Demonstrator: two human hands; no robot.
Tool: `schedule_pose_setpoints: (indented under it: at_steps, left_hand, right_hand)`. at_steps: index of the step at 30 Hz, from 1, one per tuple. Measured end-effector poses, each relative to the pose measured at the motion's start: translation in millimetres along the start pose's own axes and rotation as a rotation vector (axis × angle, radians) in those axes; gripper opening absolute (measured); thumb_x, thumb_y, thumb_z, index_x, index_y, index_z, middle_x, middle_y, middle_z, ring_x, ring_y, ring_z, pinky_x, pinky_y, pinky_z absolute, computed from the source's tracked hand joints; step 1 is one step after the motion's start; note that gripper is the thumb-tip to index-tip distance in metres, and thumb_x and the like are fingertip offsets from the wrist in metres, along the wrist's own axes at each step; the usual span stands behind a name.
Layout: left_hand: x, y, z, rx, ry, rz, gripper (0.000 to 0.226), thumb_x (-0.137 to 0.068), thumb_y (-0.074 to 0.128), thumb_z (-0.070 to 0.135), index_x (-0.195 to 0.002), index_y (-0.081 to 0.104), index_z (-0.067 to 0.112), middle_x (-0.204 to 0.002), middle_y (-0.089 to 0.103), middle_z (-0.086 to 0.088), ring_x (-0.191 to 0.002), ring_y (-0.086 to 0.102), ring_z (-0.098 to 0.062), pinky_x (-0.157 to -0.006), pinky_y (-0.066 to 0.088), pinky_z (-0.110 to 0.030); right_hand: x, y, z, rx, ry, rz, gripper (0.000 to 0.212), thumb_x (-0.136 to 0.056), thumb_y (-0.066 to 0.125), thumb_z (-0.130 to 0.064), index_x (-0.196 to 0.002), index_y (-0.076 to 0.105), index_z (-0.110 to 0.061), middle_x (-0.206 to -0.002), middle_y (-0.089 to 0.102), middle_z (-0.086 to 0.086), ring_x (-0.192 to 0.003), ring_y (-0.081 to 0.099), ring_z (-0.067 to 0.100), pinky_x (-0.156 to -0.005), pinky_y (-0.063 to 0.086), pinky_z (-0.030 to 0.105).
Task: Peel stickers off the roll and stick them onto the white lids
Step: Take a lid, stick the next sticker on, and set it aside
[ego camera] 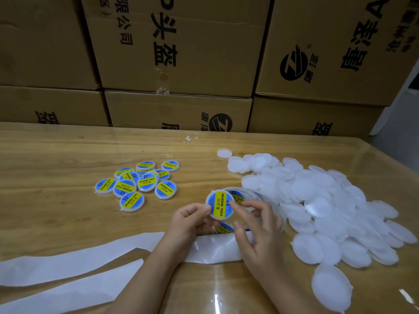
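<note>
My left hand (192, 220) grips a white lid (219, 205) by its left edge; the lid bears a blue and yellow "Soldering Paste" sticker. My right hand (256, 230) presses its index fingertip on the sticker's right side, thumb below the lid. Behind the lid stands the sticker roll (238, 196), partly hidden, with one more sticker (223, 228) showing under my hands. A large heap of plain white lids (317, 200) covers the table's right side. Several stickered lids (140, 184) lie in a pile at the centre left.
White backing strip (79, 259) trails from under my hands to the left front edge of the wooden table (68, 150). Stacked cardboard boxes (181, 64) wall off the table's far side. A scrap of clear film (190, 138) lies near the back edge.
</note>
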State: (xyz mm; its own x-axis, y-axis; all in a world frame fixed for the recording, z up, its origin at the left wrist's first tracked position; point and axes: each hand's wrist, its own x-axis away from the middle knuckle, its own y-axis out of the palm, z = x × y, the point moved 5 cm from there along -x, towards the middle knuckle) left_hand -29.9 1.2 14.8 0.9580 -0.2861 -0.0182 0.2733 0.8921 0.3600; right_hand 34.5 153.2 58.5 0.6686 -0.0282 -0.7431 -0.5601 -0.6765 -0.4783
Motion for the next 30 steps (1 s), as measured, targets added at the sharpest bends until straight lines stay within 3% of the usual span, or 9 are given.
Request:
schedule_pose_setpoints:
  at_steps: [3, 6, 9, 14, 21, 30]
  left_hand:
    - [0.3, 0.3, -0.9, 0.018, -0.003, -0.005, 0.019, -0.074, 0.066, 0.028, -0.077, 0.075, 0.011, -0.074, 0.07, -0.013, -0.068, 0.067, -0.019, -0.071, 0.055, -0.033]
    - [0.2, 0.4, 0.1, 0.04, 0.004, -0.015, 0.018, -0.075, 0.064, 0.026, -0.074, 0.075, 0.012, -0.072, 0.07, -0.01, -0.067, 0.067, -0.017, -0.068, 0.056, -0.029]
    - [-0.1, 1.9, 0.1, 0.05, 0.008, -0.04, 0.02, -0.069, 0.072, 0.03, -0.075, 0.075, 0.011, -0.074, 0.071, -0.01, -0.067, 0.067, -0.016, -0.067, 0.055, -0.027]
    - [-0.3, 2.3, 0.5, 0.111, 0.007, -0.089, 0.047, -0.051, 0.087, 0.048, -0.076, 0.076, 0.01, -0.072, 0.071, -0.009, -0.061, 0.065, -0.013, -0.062, 0.053, -0.023]
    - [1.9, 10.1, -2.0, 0.118, -0.018, -0.193, 0.04, -0.052, 0.088, 0.047, -0.066, 0.072, 0.013, -0.063, 0.067, -0.005, -0.056, 0.06, -0.011, -0.059, 0.05, -0.02]
    - [4.8, 14.3, -4.1, 0.072, -0.049, -0.256, 0.038, -0.058, 0.085, 0.049, -0.064, 0.07, 0.014, -0.062, 0.066, -0.004, -0.058, 0.061, -0.012, -0.062, 0.05, -0.021]
  right_hand:
    - [-0.4, 5.9, -5.5, 0.018, -0.071, -0.045, 0.031, -0.087, 0.053, -0.032, -0.115, 0.064, -0.039, -0.117, 0.052, -0.006, -0.087, 0.055, 0.011, -0.092, 0.032, 0.039]
    - [-1.2, 7.0, -5.4, 0.032, -0.075, -0.06, 0.028, -0.087, 0.054, -0.034, -0.11, 0.068, -0.04, -0.12, 0.051, -0.008, -0.089, 0.054, 0.014, -0.091, 0.033, 0.042]
    - [-1.4, 5.8, -3.1, 0.039, -0.065, -0.044, 0.027, -0.087, 0.054, -0.034, -0.108, 0.069, -0.04, -0.12, 0.051, -0.007, -0.092, 0.052, 0.012, -0.092, 0.033, 0.042]
    - [-3.8, 0.9, 2.9, 0.066, -0.029, 0.001, 0.028, -0.088, 0.052, -0.031, -0.109, 0.07, -0.037, -0.117, 0.052, -0.003, -0.087, 0.057, 0.011, -0.092, 0.034, 0.043]
    - [-5.3, -0.8, 4.3, 0.074, 0.015, 0.009, 0.032, -0.091, 0.046, -0.031, -0.113, 0.069, -0.032, -0.118, 0.051, -0.002, -0.086, 0.057, 0.01, -0.092, 0.036, 0.046]
    - [-0.3, 8.8, -5.9, 0.047, -0.047, -0.092, 0.037, -0.097, 0.036, -0.048, -0.122, 0.062, -0.037, -0.123, 0.045, -0.009, -0.109, 0.045, 0.006, -0.097, 0.027, 0.037]
